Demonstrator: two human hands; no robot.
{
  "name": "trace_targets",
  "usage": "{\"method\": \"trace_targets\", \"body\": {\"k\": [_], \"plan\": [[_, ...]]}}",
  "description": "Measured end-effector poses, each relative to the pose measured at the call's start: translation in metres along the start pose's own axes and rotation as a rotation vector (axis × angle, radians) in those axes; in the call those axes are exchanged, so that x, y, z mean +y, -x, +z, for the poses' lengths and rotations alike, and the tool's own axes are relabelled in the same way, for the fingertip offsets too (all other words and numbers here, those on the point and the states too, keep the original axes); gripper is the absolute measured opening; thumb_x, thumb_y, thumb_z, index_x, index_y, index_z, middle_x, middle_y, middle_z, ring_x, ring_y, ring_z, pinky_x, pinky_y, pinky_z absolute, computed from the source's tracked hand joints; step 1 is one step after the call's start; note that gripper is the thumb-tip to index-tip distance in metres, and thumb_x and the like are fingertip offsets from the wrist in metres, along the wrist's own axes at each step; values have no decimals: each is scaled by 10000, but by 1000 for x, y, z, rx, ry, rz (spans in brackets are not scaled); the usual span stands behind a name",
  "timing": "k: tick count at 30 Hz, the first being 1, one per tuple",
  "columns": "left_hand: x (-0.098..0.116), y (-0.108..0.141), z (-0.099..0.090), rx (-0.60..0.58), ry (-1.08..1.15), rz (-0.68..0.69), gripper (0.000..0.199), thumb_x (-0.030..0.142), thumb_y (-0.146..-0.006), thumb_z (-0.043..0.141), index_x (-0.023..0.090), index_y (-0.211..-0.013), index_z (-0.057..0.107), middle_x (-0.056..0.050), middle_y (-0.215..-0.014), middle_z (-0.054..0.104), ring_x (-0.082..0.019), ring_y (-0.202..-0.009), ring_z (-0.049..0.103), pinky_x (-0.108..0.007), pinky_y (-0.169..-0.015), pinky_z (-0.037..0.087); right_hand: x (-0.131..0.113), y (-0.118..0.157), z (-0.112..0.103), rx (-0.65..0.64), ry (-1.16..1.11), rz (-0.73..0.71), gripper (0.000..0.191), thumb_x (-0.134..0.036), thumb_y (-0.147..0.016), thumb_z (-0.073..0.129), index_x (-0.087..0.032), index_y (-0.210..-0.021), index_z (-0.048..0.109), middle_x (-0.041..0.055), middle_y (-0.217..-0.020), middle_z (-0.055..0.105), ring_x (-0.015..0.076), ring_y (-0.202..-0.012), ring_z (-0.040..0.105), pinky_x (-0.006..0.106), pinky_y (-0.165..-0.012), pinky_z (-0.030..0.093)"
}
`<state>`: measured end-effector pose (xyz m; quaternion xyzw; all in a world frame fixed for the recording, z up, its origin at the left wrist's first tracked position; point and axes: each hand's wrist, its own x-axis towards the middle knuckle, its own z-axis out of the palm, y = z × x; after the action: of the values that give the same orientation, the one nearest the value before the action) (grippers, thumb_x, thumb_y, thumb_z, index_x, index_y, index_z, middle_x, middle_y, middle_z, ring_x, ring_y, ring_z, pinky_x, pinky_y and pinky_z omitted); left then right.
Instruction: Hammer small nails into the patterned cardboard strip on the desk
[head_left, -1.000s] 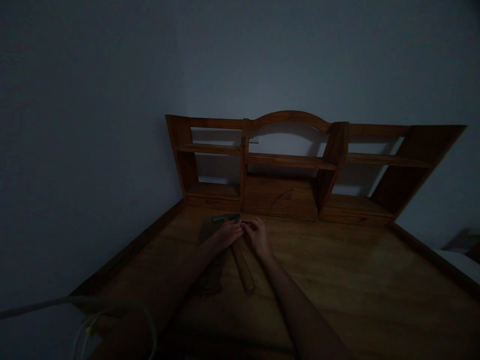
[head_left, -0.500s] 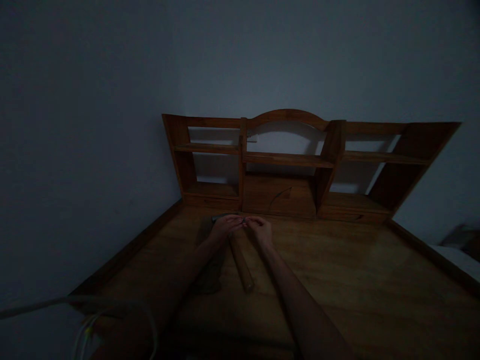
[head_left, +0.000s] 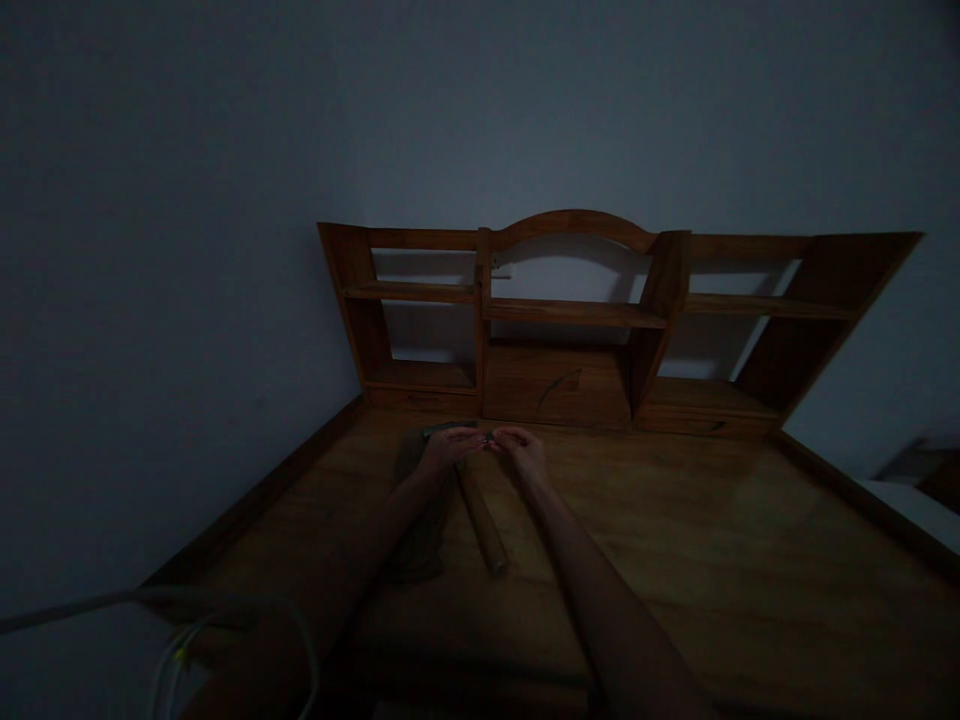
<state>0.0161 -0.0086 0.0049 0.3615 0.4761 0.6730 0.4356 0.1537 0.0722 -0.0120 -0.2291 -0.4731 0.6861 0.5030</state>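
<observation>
In the dim head view, my left hand (head_left: 448, 448) and my right hand (head_left: 523, 452) meet fingertip to fingertip above the wooden desk (head_left: 645, 520). Both are closed in a pinch around a small dark object (head_left: 489, 438), too small to name. Under and beside my left hand lies a hammer, its wooden handle (head_left: 481, 520) pointing toward me and its head partly hidden by that hand. A dark cloth (head_left: 421, 545) is spread on the desk left of the handle, partly covered by my left forearm.
A wooden shelf unit (head_left: 574, 313) stands at the back of the desk against the wall. A pale cable (head_left: 225, 598) loops across the lower left. A raised wooden edge (head_left: 255, 490) borders the desk's left side. A white surface shows at the far right.
The fingertips have shifted slightly around the small object, and my right hand's fingers are more curled. The whole view has moved a little.
</observation>
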Motion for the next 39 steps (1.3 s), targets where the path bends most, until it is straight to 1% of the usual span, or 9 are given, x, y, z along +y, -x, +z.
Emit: {"method": "trace_targets", "body": {"k": [4, 9, 13, 18, 23, 26, 28, 33, 39], "plan": [[-3, -2, -3, -43, 40, -26, 236, 193, -591, 780, 89, -792, 715, -133, -878, 722, -246, -845, 679, -401, -961, 436, 2, -2, -2, -9, -92, 41, 290, -341, -523, 842, -167, -691, 682, 30, -682, 699, 184, -645, 666, 353, -738, 557], [-2, 3, -3, -64, 38, -28, 228, 174, -599, 779, 83, -796, 710, -125, -882, 720, -238, -865, 673, -378, -965, 435, 3, -4, -8, -49, -182, 83, 274, -321, -557, 836, -156, -715, 684, 34, -701, 695, 178, -656, 661, 375, -784, 552], [-4, 1, -3, -43, 35, -8, 223, 173, -599, 775, 88, -793, 706, -113, -868, 720, -219, -845, 673, -365, -953, 450, 4, -5, -13, -57, -246, 79, 249, -307, -619, 803, -169, -795, 694, 31, -745, 699, 174, -693, 662, 389, -826, 538], [1, 2, 1, -13, 63, -35, 243, 180, -576, 792, 87, -783, 705, -100, -856, 718, -215, -832, 677, -378, -968, 448, 2, -4, -15, -59, -295, 67, 193, -231, -610, 802, -174, -764, 700, 31, -809, 706, 170, -781, 657, 364, -880, 512], [1, 3, 1, -40, 104, -42, 197, 152, -627, 769, 79, -794, 695, -110, -877, 716, -226, -857, 677, -372, -982, 442, -2, 0, -10, -84, -294, 61, 198, -194, -615, 798, -164, -795, 721, 48, -835, 712, 173, -801, 658, 352, -890, 502], [-3, 0, -1, -21, 94, -51, 180, 132, -651, 753, 84, -814, 693, -109, -890, 719, -228, -874, 672, -372, -991, 437, -4, 3, -8, -91, -294, 52, 207, -196, -618, 798, -161, -809, 728, 54, -858, 715, 172, -822, 656, 335, -900, 496], [-5, -2, -2, -14, 86, -54, 169, 129, -661, 747, 89, -816, 694, -109, -893, 718, -224, -876, 672, -380, -1001, 433, -4, 4, -7, -88, -302, 51, 196, -202, -615, 801, -166, -794, 730, 50, -868, 717, 174, -836, 654, 332, -908, 494], [-11, -5, -3, -48, 95, -49, 194, 148, -681, 741, 108, -865, 698, -118, -957, 708, -224, -923, 665, -371, -1029, 409, -3, 2, -9, -90, -321, 79, 162, -220, -612, 810, -182, -743, 723, 35, -865, 721, 177, -844, 652, 333, -898, 504], [-13, -7, -1, -56, 103, -65, 193, 140, -690, 733, 123, -879, 695, -94, -971, 705, -194, -931, 659, -347, -1033, 412, -5, 2, -12, -166, -335, 153, 199, -252, -654, 799, -170, -819, 724, 29, -863, 721, 130, -778, 651, 251, -833, 516]]}}
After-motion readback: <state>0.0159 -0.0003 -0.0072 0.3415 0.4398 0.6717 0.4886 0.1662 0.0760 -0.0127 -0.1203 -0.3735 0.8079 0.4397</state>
